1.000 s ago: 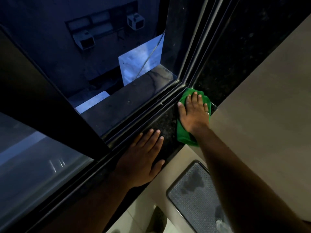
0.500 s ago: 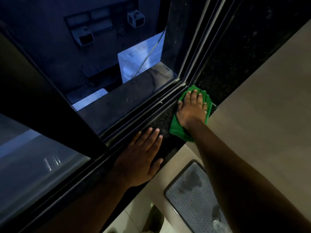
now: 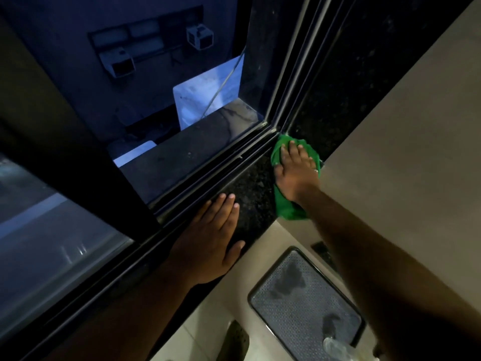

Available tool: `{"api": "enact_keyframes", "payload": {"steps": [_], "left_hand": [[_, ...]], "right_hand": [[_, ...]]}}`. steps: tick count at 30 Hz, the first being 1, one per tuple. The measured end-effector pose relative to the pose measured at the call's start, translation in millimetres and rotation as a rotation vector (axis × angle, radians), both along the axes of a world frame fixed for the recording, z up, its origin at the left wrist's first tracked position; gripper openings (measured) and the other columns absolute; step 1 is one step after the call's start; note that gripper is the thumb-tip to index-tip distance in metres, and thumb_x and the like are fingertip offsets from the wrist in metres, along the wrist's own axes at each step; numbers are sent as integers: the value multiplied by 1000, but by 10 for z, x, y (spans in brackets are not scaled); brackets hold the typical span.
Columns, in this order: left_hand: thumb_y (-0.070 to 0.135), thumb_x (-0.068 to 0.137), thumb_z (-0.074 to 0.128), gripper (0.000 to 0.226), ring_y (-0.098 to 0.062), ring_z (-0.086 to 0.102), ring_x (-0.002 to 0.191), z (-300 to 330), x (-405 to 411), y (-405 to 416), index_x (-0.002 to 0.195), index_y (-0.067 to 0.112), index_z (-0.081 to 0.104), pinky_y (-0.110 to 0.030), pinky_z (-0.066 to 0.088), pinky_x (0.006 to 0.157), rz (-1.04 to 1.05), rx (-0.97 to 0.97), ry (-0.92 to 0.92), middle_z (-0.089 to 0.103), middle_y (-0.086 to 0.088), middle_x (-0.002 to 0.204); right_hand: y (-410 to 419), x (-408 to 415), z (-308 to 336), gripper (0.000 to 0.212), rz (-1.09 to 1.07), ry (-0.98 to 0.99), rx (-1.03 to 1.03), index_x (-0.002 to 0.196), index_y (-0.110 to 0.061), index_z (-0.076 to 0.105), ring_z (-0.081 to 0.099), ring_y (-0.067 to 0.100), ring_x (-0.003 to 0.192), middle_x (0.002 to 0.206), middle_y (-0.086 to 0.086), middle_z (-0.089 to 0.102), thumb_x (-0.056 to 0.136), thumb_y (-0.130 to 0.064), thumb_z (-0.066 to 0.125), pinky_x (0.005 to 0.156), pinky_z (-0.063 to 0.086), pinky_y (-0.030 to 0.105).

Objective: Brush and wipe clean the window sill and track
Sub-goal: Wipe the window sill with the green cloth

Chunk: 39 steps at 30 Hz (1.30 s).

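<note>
My R arm stretches fwd across the beige wall, my right hand point(image 3: 295, 175) spread flat, fingers open, pressing the crumpled green cloth point(image 3: 287, 208) into the far corner of the dark speckled stone window sill point(image 3: 253, 201). Left hand point(image 3: 210, 243) lies palm-down, fingers together, gripping nothing, on the sill w/ fingertips at the black metal window track point(image 3: 208, 183). Cloth sits well apart from it.

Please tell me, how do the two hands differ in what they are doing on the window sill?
The right hand presses a green cloth at the sill's far corner; the left hand lies bare on the dark sill. The right hand lies farther from the camera than the left. Both are flat, palm down, fingers extended.
</note>
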<state>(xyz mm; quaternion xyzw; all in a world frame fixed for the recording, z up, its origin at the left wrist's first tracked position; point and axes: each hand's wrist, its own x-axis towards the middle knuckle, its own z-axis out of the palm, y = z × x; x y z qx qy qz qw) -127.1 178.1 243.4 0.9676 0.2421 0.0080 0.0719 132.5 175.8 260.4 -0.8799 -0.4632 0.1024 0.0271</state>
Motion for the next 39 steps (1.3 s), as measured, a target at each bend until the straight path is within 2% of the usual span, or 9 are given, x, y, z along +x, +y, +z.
{"api": "enact_keyframes", "payload": {"steps": [2, 4, 11, 14, 18, 20, 26, 35, 39], "left_hand": [[53, 94, 24, 77, -27, 10, 152, -13, -2, -8, 153, 4, 19, -45, 18, 123, 7, 2, -4, 16, -15, 163], [54, 93, 25, 79, -27, 8, 152, -18, -1, -7, 153, 3, 16, -44, 16, 123, 26, -14, -19, 13, -16, 163], [63, 91, 25, 88, -26, -1, 152, -32, -25, -49, 154, 4, 10, -43, 11, 124, 41, -35, 9, 5, -15, 164], [62, 92, 27, 86, -27, 6, 152, -51, -102, -24, 153, 3, 16, -44, 17, 123, 39, -22, -15, 12, -15, 163], [61, 93, 26, 84, -27, 4, 152, -65, -153, -7, 153, 3, 16, -43, 15, 124, 19, -3, -8, 11, -15, 164], [60, 93, 27, 83, -27, 3, 152, -65, -187, 3, 153, 3, 15, -42, 13, 124, -2, 7, 2, 10, -15, 164], [62, 92, 27, 87, -27, -1, 152, -17, -249, 47, 154, 4, 11, -42, 10, 124, -62, 13, 37, 5, -14, 164], [59, 94, 31, 82, -27, 7, 152, -55, -248, 34, 153, 3, 19, -41, 12, 123, -48, 35, 8, 14, -15, 163], [54, 96, 29, 76, -28, 10, 151, -8, -256, 25, 152, 2, 22, -43, 15, 123, -37, -3, -39, 15, -15, 163]], "right_hand": [[204, -352, -59, 65, -228, 40, 14, 152, -13, 8, -4, 28, 149, 163, 9, -3, 96, -40, 25, 119, 4, 51], [238, -706, -123, 66, -231, 47, 43, 152, -10, 8, -4, 29, 149, 163, 9, -3, 95, -41, 23, 118, 5, 53], [-571, -241, -56, 60, 485, -11, 50, 150, -20, 23, 4, 23, 149, 162, 3, 11, 95, -44, 22, 120, 13, 48], [-322, -30, -36, 61, 288, -53, 18, 151, -18, 19, 4, 27, 149, 162, 7, 7, 95, -43, 23, 120, 9, 46], [40, -483, -105, 64, -124, -24, 9, 152, -15, 9, -2, 29, 149, 163, 9, -1, 96, -40, 24, 118, 7, 51], [-3, -732, -129, 65, -83, -38, 26, 152, -13, 10, -1, 29, 149, 163, 10, 1, 95, -42, 24, 118, 8, 52], [-537, -535, -73, 60, 482, -26, 111, 149, -20, 29, 12, 24, 148, 160, 5, 19, 94, -45, 27, 118, 18, 49], [-186, -752, -203, 63, -23, -91, 77, 150, -16, 19, 6, 29, 149, 162, 10, 9, 93, -43, 26, 117, 10, 50], [-356, -989, -176, 63, 116, -51, 90, 151, -17, 19, 4, 28, 149, 162, 8, 8, 94, -44, 22, 118, 10, 50]]}}
